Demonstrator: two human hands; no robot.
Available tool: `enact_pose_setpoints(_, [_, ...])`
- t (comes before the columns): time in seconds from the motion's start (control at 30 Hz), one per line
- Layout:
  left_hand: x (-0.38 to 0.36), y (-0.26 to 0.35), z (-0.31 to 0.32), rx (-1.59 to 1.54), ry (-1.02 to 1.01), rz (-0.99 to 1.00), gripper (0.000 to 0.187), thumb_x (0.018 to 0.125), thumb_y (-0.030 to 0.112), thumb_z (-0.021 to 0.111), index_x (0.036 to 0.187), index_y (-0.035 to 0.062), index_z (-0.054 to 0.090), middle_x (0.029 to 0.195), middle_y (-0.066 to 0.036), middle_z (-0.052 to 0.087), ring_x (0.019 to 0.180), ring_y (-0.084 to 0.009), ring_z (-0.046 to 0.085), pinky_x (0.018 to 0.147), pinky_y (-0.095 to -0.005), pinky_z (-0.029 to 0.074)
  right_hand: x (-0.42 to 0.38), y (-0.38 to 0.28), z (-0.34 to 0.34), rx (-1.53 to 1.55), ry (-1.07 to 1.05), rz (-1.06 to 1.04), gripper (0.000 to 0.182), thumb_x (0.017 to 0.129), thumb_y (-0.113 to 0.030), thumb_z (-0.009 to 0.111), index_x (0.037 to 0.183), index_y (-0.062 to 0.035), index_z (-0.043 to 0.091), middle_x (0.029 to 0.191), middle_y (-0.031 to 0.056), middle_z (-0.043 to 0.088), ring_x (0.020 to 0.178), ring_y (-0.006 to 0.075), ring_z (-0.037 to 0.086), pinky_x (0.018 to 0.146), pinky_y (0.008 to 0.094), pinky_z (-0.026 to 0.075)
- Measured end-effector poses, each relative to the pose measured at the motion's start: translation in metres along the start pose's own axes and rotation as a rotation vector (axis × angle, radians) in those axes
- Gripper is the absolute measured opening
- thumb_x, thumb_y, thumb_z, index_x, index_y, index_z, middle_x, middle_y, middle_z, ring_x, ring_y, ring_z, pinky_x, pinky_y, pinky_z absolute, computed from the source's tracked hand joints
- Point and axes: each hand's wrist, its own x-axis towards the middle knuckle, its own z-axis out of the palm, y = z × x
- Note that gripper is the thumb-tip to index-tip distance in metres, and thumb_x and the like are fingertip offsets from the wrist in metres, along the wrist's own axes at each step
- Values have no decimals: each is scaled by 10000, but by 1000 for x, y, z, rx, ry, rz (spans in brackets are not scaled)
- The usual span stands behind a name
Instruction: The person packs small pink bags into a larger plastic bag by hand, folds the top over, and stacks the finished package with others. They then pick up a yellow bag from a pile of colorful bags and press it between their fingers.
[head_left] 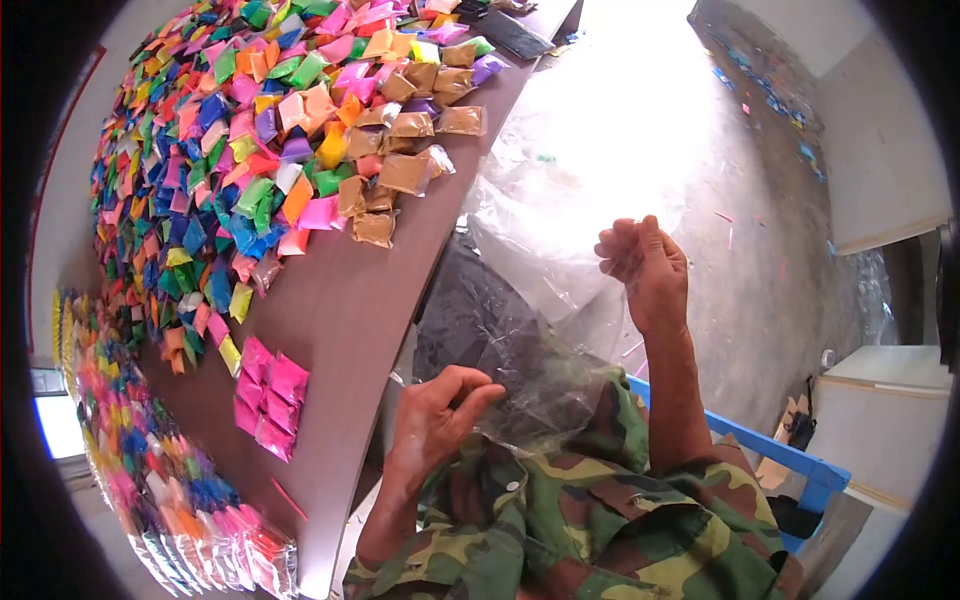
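A large clear plastic bag [545, 405] spreads across my lap and between my two hands. My left hand [440, 412] is closed, thumb and forefinger pinched at the bag's near-left side. My right hand [648, 262] is raised farther forward, its fingers curled and pressed to the thumb by the thin film; glare hides the exact edge it grips. On the brown table [345, 345] to the left lie several bright pink packets [270, 398] in a flat group. A thin pink strip [289, 499] rests near the table's front edge.
A big heap of small colourful packets [270, 130] covers the table's far part, with brown packets [405, 172] at its right edge. Filled clear bags [190, 510] line the lower left. A blue wooden frame [750, 430] and pale boxes [885, 410] stand at right.
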Motion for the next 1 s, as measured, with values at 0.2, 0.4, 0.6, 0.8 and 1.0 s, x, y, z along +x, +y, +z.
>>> enact_pose_setpoints(0.2, [-7,-3,-11,15,-100,156,190,871,79,893,979,44,740,916,-67,758,862,-142,699,792,-307,562,10,-18,-6,46,-83,-75,465,1170,-413,484,1152,-40,760,1005,123,804,921,242,782,821,397,627])
enact_pose_setpoints(0.4, [-21,-1,-13,175,-99,204,196,870,46,868,1029,62,754,974,-82,776,984,-262,734,992,-389,549,20,-31,-16,-82,-234,-150,473,1175,-401,471,1150,-32,765,1023,144,810,913,248,787,809,407,632])
enact_pose_setpoints(0.6, [-24,-2,-20,193,-161,165,309,899,67,845,1194,44,757,1140,-161,776,1134,-295,735,1020,-400,554,17,-31,-6,-24,-230,-102,473,1180,-388,462,1144,-28,765,1029,147,807,912,251,785,794,408,631])
enact_pose_setpoints(0.8, [-9,14,-43,-211,-215,-34,277,1058,153,683,1304,30,715,1207,-111,779,1072,-176,743,910,-338,585,16,-33,6,29,-398,-56,482,1176,-417,451,1130,-53,762,1028,136,799,933,263,779,830,416,624])
enact_pose_setpoints(1.0, [40,5,-25,-566,-400,-158,309,1134,130,519,1354,-26,670,1262,-143,753,946,-183,772,758,-291,608,12,-24,31,79,-495,-10,472,1171,-400,471,1133,-30,761,1026,158,799,929,277,786,839,429,633])
